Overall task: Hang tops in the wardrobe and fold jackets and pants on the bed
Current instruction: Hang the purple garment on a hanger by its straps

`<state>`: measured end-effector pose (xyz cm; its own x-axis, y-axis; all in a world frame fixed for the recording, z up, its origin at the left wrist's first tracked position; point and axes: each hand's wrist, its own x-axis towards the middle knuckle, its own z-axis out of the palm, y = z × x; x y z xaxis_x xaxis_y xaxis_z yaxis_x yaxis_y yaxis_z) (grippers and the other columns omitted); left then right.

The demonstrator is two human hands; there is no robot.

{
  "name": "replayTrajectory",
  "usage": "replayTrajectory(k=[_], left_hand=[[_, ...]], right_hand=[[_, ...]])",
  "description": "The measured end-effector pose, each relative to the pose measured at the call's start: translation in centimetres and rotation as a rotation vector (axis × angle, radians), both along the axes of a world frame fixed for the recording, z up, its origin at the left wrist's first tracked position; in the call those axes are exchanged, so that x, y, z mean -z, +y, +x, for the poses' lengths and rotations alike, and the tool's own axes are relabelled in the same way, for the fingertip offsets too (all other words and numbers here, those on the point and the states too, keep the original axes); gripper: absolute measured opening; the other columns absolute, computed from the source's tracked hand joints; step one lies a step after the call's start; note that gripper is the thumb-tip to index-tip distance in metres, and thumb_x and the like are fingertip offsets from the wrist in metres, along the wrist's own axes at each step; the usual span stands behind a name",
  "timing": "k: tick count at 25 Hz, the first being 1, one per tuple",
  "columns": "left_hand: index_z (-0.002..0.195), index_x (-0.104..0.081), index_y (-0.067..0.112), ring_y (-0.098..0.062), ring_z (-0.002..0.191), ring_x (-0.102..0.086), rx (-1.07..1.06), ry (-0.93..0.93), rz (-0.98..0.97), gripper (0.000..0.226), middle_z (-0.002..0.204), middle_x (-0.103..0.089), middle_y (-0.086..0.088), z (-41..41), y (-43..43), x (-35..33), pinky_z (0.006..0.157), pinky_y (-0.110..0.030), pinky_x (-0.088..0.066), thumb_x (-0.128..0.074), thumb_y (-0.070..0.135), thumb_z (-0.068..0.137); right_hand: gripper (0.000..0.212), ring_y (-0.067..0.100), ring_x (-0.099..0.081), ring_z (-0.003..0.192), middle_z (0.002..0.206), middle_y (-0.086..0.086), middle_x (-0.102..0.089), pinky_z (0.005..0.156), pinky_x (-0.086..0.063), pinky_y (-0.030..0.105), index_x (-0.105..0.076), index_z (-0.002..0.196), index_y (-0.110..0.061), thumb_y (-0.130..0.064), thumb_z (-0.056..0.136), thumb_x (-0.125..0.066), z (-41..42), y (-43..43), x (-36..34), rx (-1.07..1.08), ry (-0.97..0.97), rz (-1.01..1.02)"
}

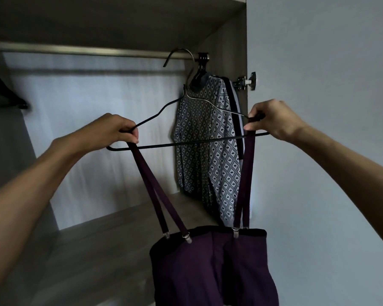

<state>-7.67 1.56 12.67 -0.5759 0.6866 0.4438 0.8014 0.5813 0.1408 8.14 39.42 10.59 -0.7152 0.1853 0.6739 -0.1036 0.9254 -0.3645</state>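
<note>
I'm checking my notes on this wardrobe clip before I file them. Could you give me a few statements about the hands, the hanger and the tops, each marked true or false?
1. The left hand and the right hand each grip one end of the black hanger. True.
2. The purple top hangs below the hanger by its thin straps. True.
3. The patterned top lies folded on the wardrobe floor. False: it hangs from the rail, at the rail's right end.
4. The purple top has long sleeves. False: it has only thin straps with small clips.
</note>
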Motion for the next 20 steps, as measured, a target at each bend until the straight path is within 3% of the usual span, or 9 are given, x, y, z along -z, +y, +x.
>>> replayTrajectory(k=[4,5,7,9,12,15,17,20], left_hand=[[0.072,-0.070,0.020,0.001,0.068,-0.063,0.014,0.033,0.193,0.015,0.069,-0.071,0.011,-0.1,1.5,0.1,0.064,-0.012,-0.043,-0.078,0.009,0.078],[0.071,-0.071,0.019,0.001,0.067,-0.064,0.007,0.016,0.228,0.015,0.068,-0.072,0.011,-0.3,1.8,0.0,0.065,-0.013,-0.044,-0.080,0.008,0.076],[0.070,-0.071,0.018,-0.008,0.072,-0.067,-0.005,-0.014,0.260,0.016,0.069,-0.073,0.008,-0.7,2.2,-0.3,0.073,-0.027,-0.048,-0.083,0.007,0.073],[0.070,-0.070,0.016,-0.005,0.071,-0.067,-0.007,-0.038,0.250,0.017,0.068,-0.073,0.005,-1.0,2.4,-0.6,0.075,-0.027,-0.047,-0.084,0.006,0.071],[0.071,-0.069,0.016,0.000,0.066,-0.064,-0.003,-0.061,0.207,0.016,0.069,-0.073,0.005,-1.5,2.5,-1.1,0.074,-0.024,-0.043,-0.085,0.011,0.073],[0.078,-0.071,0.019,-0.002,0.074,-0.063,0.029,-0.048,0.236,0.012,0.074,-0.071,0.007,-2.1,2.1,-2.0,0.077,-0.024,-0.044,-0.073,0.027,0.087],[0.078,-0.070,0.022,-0.003,0.076,-0.062,0.049,0.006,0.272,0.022,0.075,-0.068,0.009,-2.7,2.0,-2.4,0.078,-0.025,-0.044,-0.060,0.031,0.096],[0.074,-0.064,0.023,-0.011,0.063,-0.056,0.006,0.111,0.400,0.028,0.070,-0.064,0.004,-3.6,2.7,-3.1,0.066,-0.027,-0.041,-0.053,0.023,0.099]], right_hand=[[0.019,0.007,-0.056,0.067,0.075,-0.002,-0.068,0.062,-0.039,0.018,-0.066,0.075,-0.021,-0.022,0.072,-0.085,0.3,0.6,-0.1,-0.085,-0.054,-0.030],[0.017,0.006,-0.055,0.065,0.072,-0.004,-0.067,0.063,-0.039,0.019,-0.069,0.075,-0.021,-0.031,0.074,-0.083,0.4,0.7,0.0,-0.102,-0.079,-0.013],[0.043,0.010,-0.054,0.064,0.069,0.001,-0.066,0.067,-0.043,0.028,-0.071,0.076,-0.018,-0.061,0.077,-0.069,0.4,0.9,0.2,-0.134,-0.150,0.036],[0.063,0.023,-0.060,0.069,0.072,0.006,-0.068,0.074,-0.049,0.036,-0.071,0.076,-0.018,-0.078,0.077,-0.053,0.0,0.9,0.6,-0.129,-0.159,0.103],[0.060,0.028,-0.055,0.066,0.064,0.004,-0.060,0.069,-0.046,0.040,-0.059,0.072,-0.014,-0.072,0.081,-0.047,-0.8,0.5,0.9,0.003,-0.051,0.210],[0.044,0.029,-0.052,0.070,0.063,-0.003,-0.054,0.067,-0.042,0.038,-0.054,0.073,-0.019,-0.058,0.092,-0.050,-1.4,-0.2,-0.1,0.100,0.066,0.241],[0.040,0.032,-0.059,0.080,0.073,-0.002,-0.061,0.070,-0.046,0.039,-0.060,0.084,-0.022,-0.058,0.095,-0.045,-1.5,-0.8,-1.4,0.152,0.109,0.303],[0.043,0.035,-0.064,0.094,0.093,0.004,-0.070,0.071,-0.044,0.038,-0.064,0.095,-0.026,-0.058,0.099,-0.036,-1.9,-1.9,-4.3,0.264,0.184,0.432]])
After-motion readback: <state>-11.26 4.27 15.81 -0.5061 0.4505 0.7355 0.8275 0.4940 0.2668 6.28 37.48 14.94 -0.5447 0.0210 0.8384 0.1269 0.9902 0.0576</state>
